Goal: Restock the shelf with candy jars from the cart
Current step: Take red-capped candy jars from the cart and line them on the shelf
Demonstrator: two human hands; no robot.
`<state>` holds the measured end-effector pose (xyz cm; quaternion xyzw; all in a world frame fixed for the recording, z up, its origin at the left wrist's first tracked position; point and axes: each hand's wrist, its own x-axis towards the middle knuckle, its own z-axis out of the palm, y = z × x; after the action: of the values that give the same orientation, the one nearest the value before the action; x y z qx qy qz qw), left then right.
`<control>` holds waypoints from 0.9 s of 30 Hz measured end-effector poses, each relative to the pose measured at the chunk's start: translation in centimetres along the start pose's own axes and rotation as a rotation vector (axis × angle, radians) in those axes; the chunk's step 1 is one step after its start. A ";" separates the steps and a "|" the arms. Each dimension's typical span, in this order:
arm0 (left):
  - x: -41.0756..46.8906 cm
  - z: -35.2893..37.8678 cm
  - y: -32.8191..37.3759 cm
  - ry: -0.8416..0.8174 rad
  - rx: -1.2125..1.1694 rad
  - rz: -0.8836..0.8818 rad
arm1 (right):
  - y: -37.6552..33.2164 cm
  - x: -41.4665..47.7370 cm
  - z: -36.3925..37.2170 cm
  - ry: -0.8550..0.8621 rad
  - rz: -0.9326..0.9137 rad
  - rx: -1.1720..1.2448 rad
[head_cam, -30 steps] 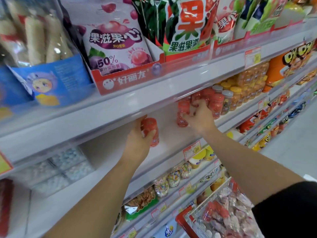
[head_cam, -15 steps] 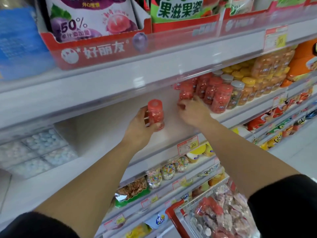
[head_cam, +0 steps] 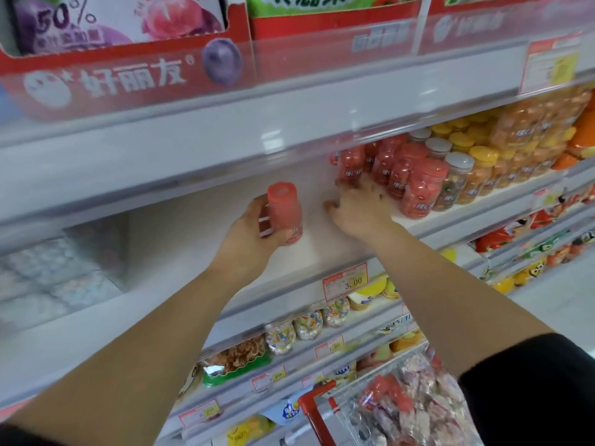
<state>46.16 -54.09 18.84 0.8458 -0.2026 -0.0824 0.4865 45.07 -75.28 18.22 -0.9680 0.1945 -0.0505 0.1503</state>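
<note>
Left hand [head_cam: 248, 241] grips a tilted red candy jar [head_cam: 285, 214] over bare shelf [head_cam: 310, 252] mid-frame; right hand [head_cam: 360, 209], fingers spread, touches shelved jars [head_cam: 402, 175].

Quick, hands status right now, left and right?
Left hand: grips a red candy jar.
Right hand: open, fingers spread against the shelved red jars, holding nothing.

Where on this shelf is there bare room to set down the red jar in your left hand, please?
Bare shelf floor lies under the left hand and its red jar, between pale packs leftward and the right hand; price tag in front. Right of that hand, shelved jars stand packed.
</note>
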 end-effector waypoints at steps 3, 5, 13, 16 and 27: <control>0.0 0.2 0.0 0.012 0.006 -0.002 | 0.3 1.3 -0.3 -0.052 0.019 -0.024; 0.0 0.3 0.0 0.018 0.012 -0.005 | 0.4 1.8 -0.4 -0.051 0.020 -0.036; -0.1 0.3 -0.1 0.018 0.011 0.001 | 0.5 2.7 -0.3 -0.049 0.013 -0.063; 0.4 0.4 0.1 -0.014 0.028 0.005 | 0.9 0.9 -1.1 -0.034 -0.027 -0.058; 7.6 7.1 3.7 -0.150 0.030 0.064 | 8.3 -8.0 -4.3 -0.118 -0.399 0.107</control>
<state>49.69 -64.58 18.86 0.8376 -0.2664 -0.1269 0.4597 34.05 -80.64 19.37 -0.9792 -0.0132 -0.0325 0.1996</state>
